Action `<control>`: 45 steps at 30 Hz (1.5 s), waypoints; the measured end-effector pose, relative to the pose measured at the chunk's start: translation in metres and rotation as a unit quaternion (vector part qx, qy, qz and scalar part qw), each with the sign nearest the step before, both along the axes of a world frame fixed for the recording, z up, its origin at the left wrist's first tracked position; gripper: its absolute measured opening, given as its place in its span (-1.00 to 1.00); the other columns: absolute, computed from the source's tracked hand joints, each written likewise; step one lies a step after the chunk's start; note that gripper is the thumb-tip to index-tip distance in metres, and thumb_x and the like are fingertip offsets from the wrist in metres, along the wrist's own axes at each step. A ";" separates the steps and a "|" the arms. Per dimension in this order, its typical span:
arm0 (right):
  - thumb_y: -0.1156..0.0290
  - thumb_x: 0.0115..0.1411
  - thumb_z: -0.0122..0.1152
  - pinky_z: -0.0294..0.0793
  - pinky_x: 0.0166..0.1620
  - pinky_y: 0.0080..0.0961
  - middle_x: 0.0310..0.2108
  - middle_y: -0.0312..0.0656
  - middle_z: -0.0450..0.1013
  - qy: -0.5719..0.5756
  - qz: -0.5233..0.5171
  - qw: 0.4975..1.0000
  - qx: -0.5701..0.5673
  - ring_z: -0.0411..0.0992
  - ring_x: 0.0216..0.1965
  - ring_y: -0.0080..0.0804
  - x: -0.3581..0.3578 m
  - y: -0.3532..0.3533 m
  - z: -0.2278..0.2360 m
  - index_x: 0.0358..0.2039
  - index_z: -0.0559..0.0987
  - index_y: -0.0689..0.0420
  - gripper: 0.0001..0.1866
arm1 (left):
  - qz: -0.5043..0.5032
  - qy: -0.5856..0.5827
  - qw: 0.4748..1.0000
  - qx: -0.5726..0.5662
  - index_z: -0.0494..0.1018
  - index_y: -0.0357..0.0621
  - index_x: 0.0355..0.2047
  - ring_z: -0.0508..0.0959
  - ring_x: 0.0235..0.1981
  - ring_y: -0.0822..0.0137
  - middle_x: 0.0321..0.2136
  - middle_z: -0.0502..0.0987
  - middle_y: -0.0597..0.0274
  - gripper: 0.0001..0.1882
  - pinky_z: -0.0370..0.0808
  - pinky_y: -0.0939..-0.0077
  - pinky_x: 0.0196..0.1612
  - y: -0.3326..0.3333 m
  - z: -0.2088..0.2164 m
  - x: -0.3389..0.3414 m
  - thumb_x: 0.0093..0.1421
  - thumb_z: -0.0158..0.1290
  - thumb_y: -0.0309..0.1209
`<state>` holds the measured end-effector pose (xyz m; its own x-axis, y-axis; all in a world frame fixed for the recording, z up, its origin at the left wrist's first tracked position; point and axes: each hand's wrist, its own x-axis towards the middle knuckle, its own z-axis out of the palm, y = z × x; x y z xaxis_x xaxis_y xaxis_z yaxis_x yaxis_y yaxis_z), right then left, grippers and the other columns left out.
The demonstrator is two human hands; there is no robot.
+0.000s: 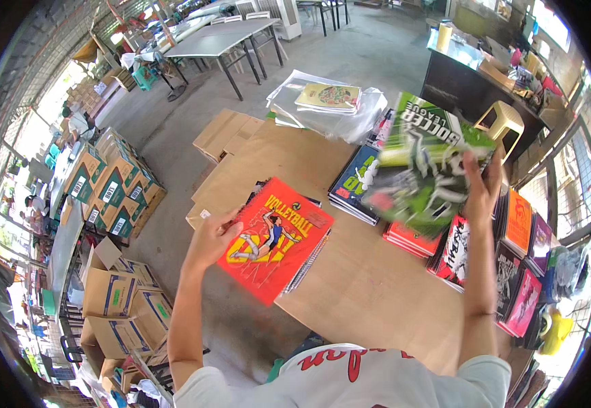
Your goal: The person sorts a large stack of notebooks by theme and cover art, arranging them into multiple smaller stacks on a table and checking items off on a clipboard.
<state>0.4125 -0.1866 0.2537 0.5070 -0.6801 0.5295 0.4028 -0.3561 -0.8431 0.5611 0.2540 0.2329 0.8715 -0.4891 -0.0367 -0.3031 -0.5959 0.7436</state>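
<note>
My left hand (215, 236) is closed on the left edge of a red spiral notebook (275, 241) with a ball player drawn on its cover. More notebooks lie beneath it, their page edges showing at its lower right. Off to the right, my right hand (482, 185) grips a green notebook (428, 170) with players pictured on it, blurred by motion. It hangs tilted above the stacks. Partly under it are a dark blue notebook stack (356, 178), a red stack (412, 239) and a black, white and red stack (450, 255).
Further right stand orange (516, 221) and pink-covered stacks (523, 299). Clear plastic sheets (370, 109) with a tan booklet (327, 96) lie at the table's far end. Cardboard boxes (125, 306) sit on the floor at left, near a loaded pallet (111, 183). A beige stool (503, 121) stands beyond.
</note>
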 end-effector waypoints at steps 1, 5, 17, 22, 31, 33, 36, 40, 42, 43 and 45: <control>0.41 0.16 0.20 0.40 -0.11 -0.61 -0.21 -0.23 0.47 -0.031 -0.052 0.989 0.138 0.43 -0.23 -0.48 0.005 0.041 -0.007 0.01 0.42 0.26 -0.59 | -0.004 -0.061 0.994 0.091 0.40 -0.29 0.09 0.48 -0.06 0.33 -0.03 0.49 0.08 -0.55 0.34 0.44 0.08 0.005 -0.013 0.005 0.21 0.11 -0.37; 0.32 0.11 0.20 0.32 -0.06 -0.52 -0.22 -0.24 0.40 0.071 0.094 0.951 0.284 0.33 -0.19 -0.45 0.028 0.178 -0.037 0.02 0.41 0.17 -0.54 | -0.008 -0.110 0.991 -0.071 0.34 -0.40 0.12 0.37 0.14 0.21 0.13 0.38 0.01 -0.25 0.18 0.26 0.25 0.032 -0.049 0.015 0.25 -0.04 0.11; 0.42 -0.11 0.35 0.26 0.05 -0.18 -0.13 0.00 0.28 0.184 -0.072 0.969 0.151 0.25 -0.02 -0.02 0.083 0.264 -0.123 -0.03 0.42 -0.02 -0.44 | 0.075 -0.054 0.925 -0.368 0.43 -0.52 -0.02 0.53 -0.06 0.14 -0.06 0.51 -0.09 0.05 0.39 0.26 0.12 0.042 -0.123 0.005 0.20 -0.45 0.40; 0.34 0.00 0.38 0.26 0.12 -0.18 0.01 0.04 0.25 0.249 -0.087 0.959 0.102 0.28 0.02 -0.15 0.067 0.247 -0.116 0.21 0.25 0.10 -0.23 | 0.255 -0.008 0.852 -0.456 0.42 -0.49 0.00 0.44 0.07 0.11 0.10 0.38 -0.15 0.01 0.36 0.24 0.16 0.015 -0.106 -0.003 0.26 -0.55 0.34; 0.55 0.02 0.20 0.39 -0.01 -0.17 -0.06 -0.18 0.37 0.416 -0.237 0.795 -0.373 0.28 0.03 -0.08 -0.093 -0.205 -0.143 -0.18 0.60 -0.11 -0.66 | -0.178 -0.139 0.963 -0.148 0.57 -0.14 -0.34 0.33 0.05 0.06 -0.14 0.42 0.05 -0.80 0.25 0.14 0.11 -0.249 -0.104 -0.191 0.10 0.20 -0.30; 0.57 0.01 0.19 0.37 0.02 -0.07 0.00 -0.17 0.32 0.474 -0.140 0.732 -0.470 0.19 0.13 -0.08 -0.070 -0.241 -0.146 -0.12 0.59 -0.15 -0.59 | -0.189 -0.154 0.958 -0.148 0.58 -0.21 -0.45 0.33 0.02 0.09 -0.07 0.36 0.08 -0.61 0.34 0.10 -0.02 -0.348 -0.149 -0.202 0.01 0.27 -0.08; 0.44 -0.20 0.43 0.31 0.07 0.05 0.14 -0.16 0.23 0.569 -0.045 0.601 -0.560 0.00 0.30 -0.11 -0.050 -0.275 -0.155 0.02 0.52 -0.27 -0.33 | -0.184 -0.200 0.962 0.024 0.57 -0.27 -0.51 0.36 -0.08 0.11 -0.15 0.35 0.11 -0.55 0.39 0.14 -0.15 -0.421 -0.170 -0.211 -0.07 0.31 -0.06; 0.20 -0.46 0.59 0.14 0.18 0.12 0.26 -0.17 0.15 0.597 -0.009 0.488 -0.637 0.00 0.33 -0.13 -0.020 -0.272 -0.156 0.10 0.44 -0.32 -0.05 | -0.164 -0.210 0.964 -0.020 0.45 -0.29 -0.39 0.39 -0.15 0.10 -0.27 0.36 0.11 -0.65 0.43 0.25 -0.21 -0.427 -0.179 -0.201 -0.04 0.30 -0.30; 0.08 -0.42 0.55 0.02 0.25 0.19 0.23 -0.26 0.21 0.554 -0.009 0.500 -0.666 0.00 0.33 -0.17 -0.016 -0.265 -0.154 0.10 0.44 -0.26 -0.08 | -0.167 -0.163 0.967 -0.098 0.36 -0.27 -0.28 0.44 -0.18 0.05 -0.24 0.36 0.00 -0.70 0.44 0.28 -0.22 -0.400 -0.169 -0.192 0.03 0.22 -0.48; 0.15 -0.20 0.41 -0.03 0.27 0.19 0.06 -0.33 0.33 0.525 -0.032 0.464 -0.712 0.18 0.21 -0.27 -0.042 -0.287 -0.163 0.03 0.48 -0.26 -0.33 | -0.219 -0.066 0.969 -0.090 0.32 -0.24 -0.15 0.50 -0.31 0.14 -0.26 0.41 0.03 -0.69 0.47 0.32 -0.27 -0.382 -0.139 -0.188 0.09 0.11 -0.60; 0.32 0.11 0.12 0.16 0.21 0.06 -0.33 -0.45 0.44 0.500 -0.028 0.441 -0.745 0.46 -0.12 -0.44 -0.048 -0.281 -0.155 -0.24 0.57 -0.22 -0.81 | -0.134 -0.041 0.971 -0.194 0.36 -0.24 -0.10 0.49 -0.43 0.32 -0.37 0.48 0.19 -0.68 0.48 0.37 -0.36 -0.308 -0.137 -0.157 0.12 0.09 -0.60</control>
<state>0.3644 -0.4680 0.0989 0.9981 0.0179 -0.0592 0.0498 -0.7999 0.5980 0.4041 -0.0543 0.0956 0.7034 -0.6615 0.2599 -0.4766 -0.1677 0.8630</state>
